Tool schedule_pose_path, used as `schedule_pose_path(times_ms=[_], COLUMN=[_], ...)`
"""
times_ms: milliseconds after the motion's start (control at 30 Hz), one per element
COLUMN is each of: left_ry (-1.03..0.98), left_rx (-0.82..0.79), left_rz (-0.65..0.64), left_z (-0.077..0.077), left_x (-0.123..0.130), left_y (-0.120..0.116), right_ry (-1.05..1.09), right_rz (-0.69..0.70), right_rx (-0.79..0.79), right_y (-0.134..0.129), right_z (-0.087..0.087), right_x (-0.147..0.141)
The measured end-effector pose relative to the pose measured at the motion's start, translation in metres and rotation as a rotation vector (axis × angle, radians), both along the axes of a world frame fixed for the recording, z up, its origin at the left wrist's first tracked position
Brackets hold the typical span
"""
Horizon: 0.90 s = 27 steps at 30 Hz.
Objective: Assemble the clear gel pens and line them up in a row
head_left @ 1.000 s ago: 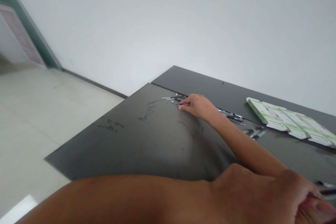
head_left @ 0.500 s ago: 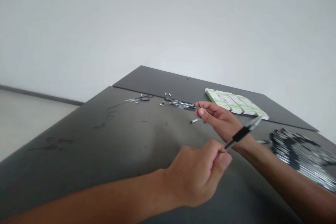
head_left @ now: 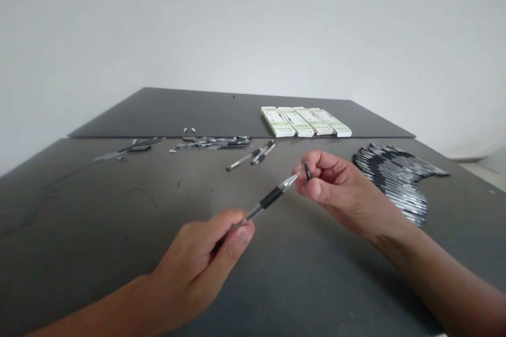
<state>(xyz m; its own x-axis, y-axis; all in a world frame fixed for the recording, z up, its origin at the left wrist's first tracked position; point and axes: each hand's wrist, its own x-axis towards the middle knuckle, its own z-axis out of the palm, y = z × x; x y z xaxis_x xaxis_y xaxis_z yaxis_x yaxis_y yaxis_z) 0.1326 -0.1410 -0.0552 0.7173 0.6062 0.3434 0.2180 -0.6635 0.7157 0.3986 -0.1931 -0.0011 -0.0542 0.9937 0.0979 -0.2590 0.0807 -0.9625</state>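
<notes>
A gel pen (head_left: pixel 271 198) with a clear barrel, black rubber grip and silver tip is held in my left hand (head_left: pixel 207 250), thumb and fingers closed round its rear part. The pen tilts up to the right. Just beyond its tip, my right hand (head_left: pixel 336 189) pinches a pen cap (head_left: pixel 307 171) with a black clip between thumb and fingers. The cap's clear part is hard to make out. Tip and cap are very close; I cannot tell whether they touch.
A large fan of pens (head_left: pixel 395 179) lies on the dark table (head_left: pixel 118 284) at the right. Green-and-white boxes (head_left: pixel 304 121) stand in a row at the back. Loose pens (head_left: pixel 253 157) and a heap of pen parts (head_left: pixel 217 142) lie behind my hands, with refills (head_left: pixel 114 154) farther left.
My view has turned right. The two hands, crossed over before, are now side by side, and the pen's tip has come up to the cap in my right hand.
</notes>
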Motion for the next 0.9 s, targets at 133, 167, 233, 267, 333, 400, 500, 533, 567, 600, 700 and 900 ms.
schedule_pose_path(times_ms=[133, 167, 233, 267, 333, 400, 500, 533, 567, 600, 700, 900], left_ry=[0.009, 0.007, 0.002, -0.001, -0.011, -0.018, -0.014, -0.007, -0.001, 0.005, 0.009, 0.008], left_rx=[0.089, 0.095, 0.096, 0.096, 0.097, 0.097, 0.090, 0.090, 0.090, 0.090, 0.077, 0.089], left_rz=[-0.031, -0.032, -0.027, -0.023, -0.022, -0.025, -0.024, -0.022, -0.023, -0.027, -0.036, -0.076], left_z=[0.001, 0.001, 0.002, 0.002, 0.002, 0.002, 0.003, 0.003, 0.003, 0.003, 0.003, 0.001], left_x=[-0.003, -0.004, -0.004, -0.004, -0.004, -0.004, -0.003, -0.003, -0.003, -0.003, -0.003, -0.003], left_y=[0.000, 0.000, 0.000, -0.001, -0.001, -0.002, -0.003, -0.003, -0.003, -0.003, -0.002, 0.001], right_ry=[-0.212, -0.264, -0.365, -0.408, -0.471, -0.509, -0.541, -0.551, -0.563, -0.579, -0.645, -0.839], right_rz=[0.013, -0.011, -0.076, -0.109, -0.160, -0.189, -0.213, -0.221, -0.229, -0.237, -0.253, -0.266], right_rx=[0.138, 0.180, 0.255, 0.287, 0.337, 0.365, 0.361, 0.356, 0.351, 0.350, 0.359, 0.435], right_y=[0.000, 0.000, -0.001, -0.001, -0.001, -0.001, -0.002, -0.002, -0.003, -0.004, -0.006, -0.010], right_z=[0.007, 0.009, 0.012, 0.013, 0.015, 0.015, 0.015, 0.015, 0.015, 0.016, 0.018, 0.023], right_x=[0.007, 0.008, 0.009, 0.009, 0.010, 0.010, 0.009, 0.008, 0.008, 0.008, 0.009, 0.013])
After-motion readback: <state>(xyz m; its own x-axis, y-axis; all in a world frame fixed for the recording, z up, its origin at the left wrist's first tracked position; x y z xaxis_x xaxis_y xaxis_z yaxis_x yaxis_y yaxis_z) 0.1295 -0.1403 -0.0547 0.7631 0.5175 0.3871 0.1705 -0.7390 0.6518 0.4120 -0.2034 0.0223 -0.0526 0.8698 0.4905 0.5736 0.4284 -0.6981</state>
